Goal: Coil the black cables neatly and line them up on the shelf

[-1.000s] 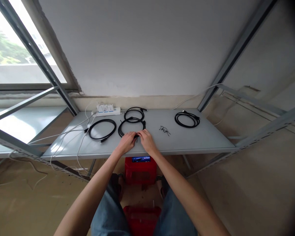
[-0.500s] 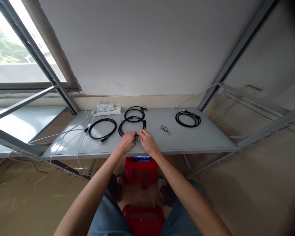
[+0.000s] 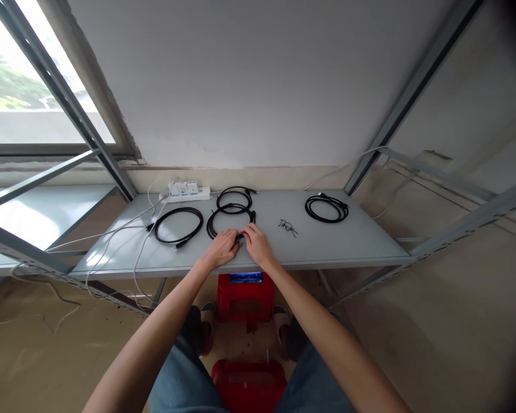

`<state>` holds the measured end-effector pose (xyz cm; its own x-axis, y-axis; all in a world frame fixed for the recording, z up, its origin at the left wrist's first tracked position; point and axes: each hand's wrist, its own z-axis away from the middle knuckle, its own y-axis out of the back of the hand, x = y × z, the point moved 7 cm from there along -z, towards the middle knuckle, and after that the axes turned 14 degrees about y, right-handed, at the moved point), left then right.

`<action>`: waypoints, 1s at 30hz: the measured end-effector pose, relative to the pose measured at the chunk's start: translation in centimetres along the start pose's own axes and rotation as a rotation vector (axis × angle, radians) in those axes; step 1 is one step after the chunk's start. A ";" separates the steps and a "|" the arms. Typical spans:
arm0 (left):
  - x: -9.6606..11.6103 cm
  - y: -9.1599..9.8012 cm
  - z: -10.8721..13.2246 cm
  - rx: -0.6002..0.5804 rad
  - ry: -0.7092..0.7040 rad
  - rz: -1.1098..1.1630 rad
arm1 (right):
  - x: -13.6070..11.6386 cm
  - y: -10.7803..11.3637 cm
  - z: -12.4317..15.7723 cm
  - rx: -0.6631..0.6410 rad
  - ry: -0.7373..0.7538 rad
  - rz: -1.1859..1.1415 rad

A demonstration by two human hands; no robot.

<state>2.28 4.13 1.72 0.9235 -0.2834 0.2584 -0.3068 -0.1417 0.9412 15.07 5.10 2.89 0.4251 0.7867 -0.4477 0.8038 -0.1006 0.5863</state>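
Lying toward the left of a grey metal shelf (image 3: 335, 248) is an open loop of black cable (image 3: 179, 210), crossed near its outer end by thin white cords (image 3: 112, 231). Behind it, against the wall, I see a white power strip (image 3: 187, 195) with plugs in it.

Next comes the left hand (image 3: 222, 248), its fingers pinched on the near edge of the front cable coil (image 3: 209, 225). That coil lies at the middle of the shelf, overlapping a rear cable coil (image 3: 218, 202). The right hand (image 3: 257, 244) meets the left there, fingertips gripping the same edge; what small piece sits between them I cannot tell.

Little has changed over the past second: a thin dark end hanging below the fingers shows less plainly now, while the coils lie as they did. I take it the handling remains at this one spot.

Further right lie loose thin black ties (image 3: 288, 228), then another black coil (image 3: 327, 220), untouched.
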 end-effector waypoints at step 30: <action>-0.3 0.1 -0.1 0.006 0.024 0.084 | -0.2 -0.7 -0.3 -0.039 0.001 -0.315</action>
<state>2.04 4.26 1.73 0.8996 -0.2721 0.3417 -0.3848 -0.1236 0.9147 14.27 5.15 2.76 0.1578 0.7760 -0.6107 0.8793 0.1710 0.4445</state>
